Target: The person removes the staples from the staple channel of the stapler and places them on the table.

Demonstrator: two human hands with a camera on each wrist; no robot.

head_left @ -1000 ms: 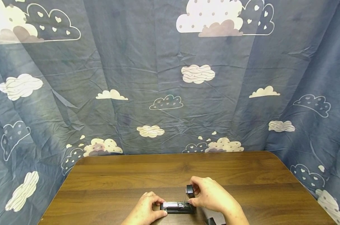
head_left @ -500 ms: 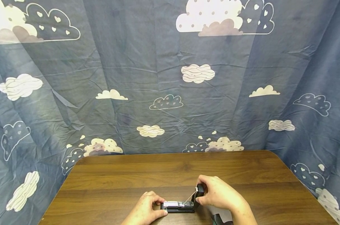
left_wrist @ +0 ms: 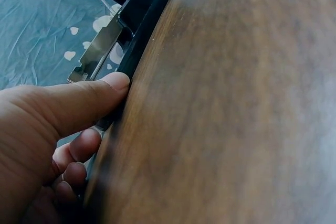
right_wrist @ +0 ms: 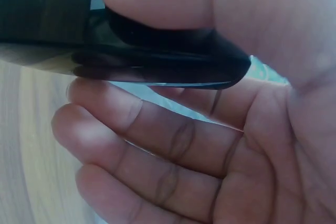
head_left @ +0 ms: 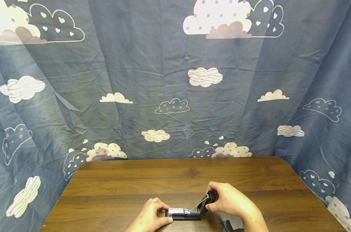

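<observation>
A black stapler (head_left: 187,219) lies on the table with its top swung up at the right end. My left hand (head_left: 150,215) pinches the left end of its base between thumb and fingers. The raised top (head_left: 211,197) is held by my right hand (head_left: 232,201), its thumb lying along the black cover (right_wrist: 168,61) in the right wrist view. A thin spring rod (head_left: 196,205) slants from the top down to the silver staple channel (head_left: 176,211). Seen from the left wrist, the metal channel (left_wrist: 100,45) stands above the black base. Whether staples are inside, I cannot tell.
The brown wooden table (head_left: 129,180) reaches back to a blue curtain (head_left: 146,80) printed with clouds. A dark strap or device (head_left: 227,226) sits at the right wrist, partly cut off by the frame's lower edge.
My right hand has moved right, tilting the stapler's top further back from the base. The spring rod now slants more. My left hand has stayed on the base.
</observation>
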